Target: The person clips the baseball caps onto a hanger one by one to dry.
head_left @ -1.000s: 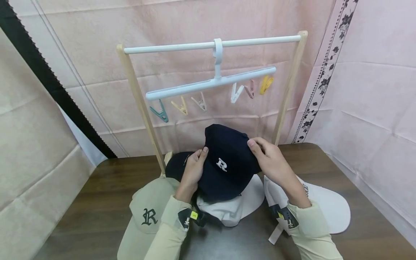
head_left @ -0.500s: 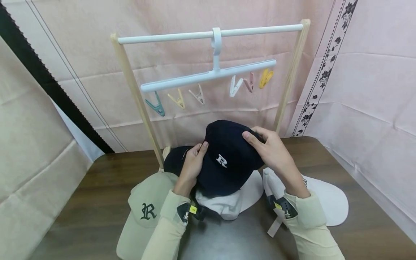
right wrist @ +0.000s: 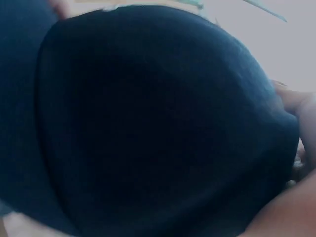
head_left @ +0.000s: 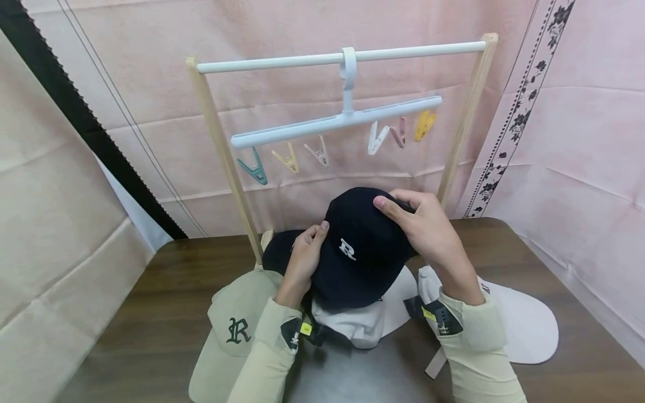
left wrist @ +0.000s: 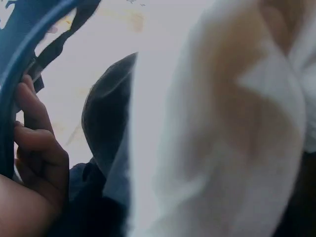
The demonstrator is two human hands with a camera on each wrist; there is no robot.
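Navy cap [head_left: 370, 268] held up in both hands at the foot of a hanging rack [head_left: 221, 140]

Cap is in front of the rack, above the table [head_left: 151, 313], crown up, brim sloping down toward the person; white "R" on its front. Left hand [head_left: 304, 258] pinches the cap's left edge, thumb on the near side. Right hand [head_left: 428, 229] grips the upper right of the crown, thumb in front, fingers round behind. Right wrist view: dark fabric fills most of it.

Below the navy cap and partly hidden by it, a white cap [head_left: 350, 323]; whether the two touch, cannot tell. Second white cap [head_left: 529, 330] on the table to the right, partly behind the right forearm. Pale green cap [head_left: 239, 308] at left, dark "R", partly covered by the left sleeve [head_left: 264, 358]. Another dark cap [head_left: 276, 251] behind the left hand, near the rack's left post.

Rack: wooden posts, white rail. From the rail, a pale blue hanger [head_left: 302, 130], tilted, right end higher. Six clips under it: teal, pale yellow, whitish, white, pink, yellow.
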